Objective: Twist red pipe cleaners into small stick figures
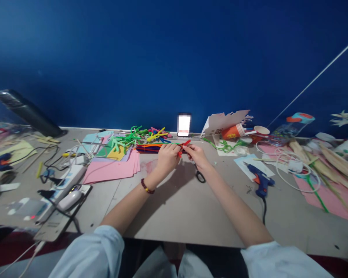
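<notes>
Both my hands meet over the middle of the table, near its back edge. My right hand [196,155] pinches a red pipe cleaner [186,143], whose bent ends stick out between the hands. My left hand [168,156] is closed against the same red piece, its fingertips partly hidden from me. Behind and left of it lies a bundle of long pipe cleaners [147,148] in orange, purple, red and other colours. Scissors with a black handle [200,177] rest just under my right wrist.
Pink paper [111,170] and a pile of green pipe cleaners [130,137] lie left. A lit phone [184,125] stands at the wall. A glue gun [261,181] and paper cups [233,132] are right. A power strip [66,185] with cables sits front left.
</notes>
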